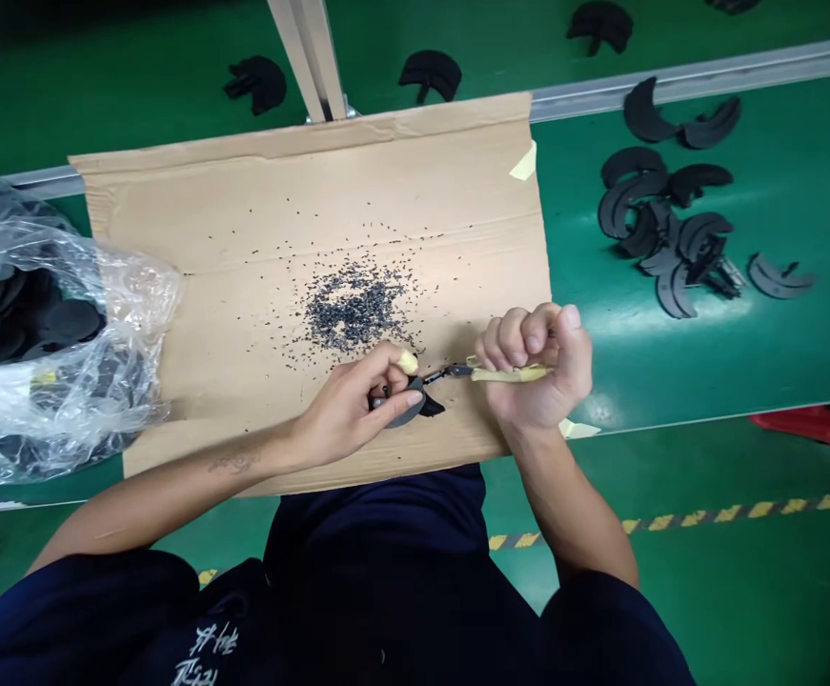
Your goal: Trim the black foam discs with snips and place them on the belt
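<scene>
My left hand is closed round a black curved plastic part, its thumb pressed on the part's face. Yellowish tape wraps one of its fingertips. In my right hand is a pair of nippers with pale yellow handles; the fingers are wrapped round them. The jaws point left and meet the edge of the black part, though the exact contact is too small to make out. Just beyond my hands, a scatter of tiny black bits covers the middle of the cardboard sheet.
Several black curved parts lie heaped on the green table at right. More rest beyond the metal rail. At left stands a clear plastic bag holding black parts. A red object shows at the right edge.
</scene>
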`<control>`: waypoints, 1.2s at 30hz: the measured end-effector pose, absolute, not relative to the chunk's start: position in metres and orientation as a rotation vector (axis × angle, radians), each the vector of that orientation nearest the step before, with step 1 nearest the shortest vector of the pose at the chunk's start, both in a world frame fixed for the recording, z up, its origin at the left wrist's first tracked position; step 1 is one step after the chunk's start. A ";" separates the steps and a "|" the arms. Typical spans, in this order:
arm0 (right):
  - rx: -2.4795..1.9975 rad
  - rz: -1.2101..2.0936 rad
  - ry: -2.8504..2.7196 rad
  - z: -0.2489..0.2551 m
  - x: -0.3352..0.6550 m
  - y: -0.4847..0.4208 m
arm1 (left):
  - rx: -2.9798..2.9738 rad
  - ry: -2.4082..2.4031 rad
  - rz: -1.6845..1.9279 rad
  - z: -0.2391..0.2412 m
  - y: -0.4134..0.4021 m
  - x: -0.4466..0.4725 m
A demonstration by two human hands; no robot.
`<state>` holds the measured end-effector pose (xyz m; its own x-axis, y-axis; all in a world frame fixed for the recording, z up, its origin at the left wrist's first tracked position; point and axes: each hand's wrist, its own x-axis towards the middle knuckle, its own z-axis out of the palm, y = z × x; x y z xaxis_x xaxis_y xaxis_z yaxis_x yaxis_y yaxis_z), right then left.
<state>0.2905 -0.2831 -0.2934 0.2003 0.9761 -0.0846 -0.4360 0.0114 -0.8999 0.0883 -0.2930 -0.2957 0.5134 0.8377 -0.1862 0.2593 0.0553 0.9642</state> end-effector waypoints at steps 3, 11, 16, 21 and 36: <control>-0.926 1.213 -0.742 -0.295 0.285 -0.286 | 1.528 0.999 0.563 -0.297 -0.290 0.091; -0.938 1.144 -0.834 -0.293 0.275 -0.288 | 1.281 0.994 0.577 -0.294 -0.287 0.091; -0.922 1.169 -0.829 -0.293 0.276 -0.286 | 1.515 1.009 0.595 -0.296 -0.285 0.084; -0.932 1.172 -0.817 -0.293 0.276 -0.285 | 2.176 1.025 0.720 -0.297 -0.284 0.075; -0.856 1.132 -0.863 -0.298 0.276 -0.285 | 2.912 0.601 0.348 -0.295 -0.292 0.079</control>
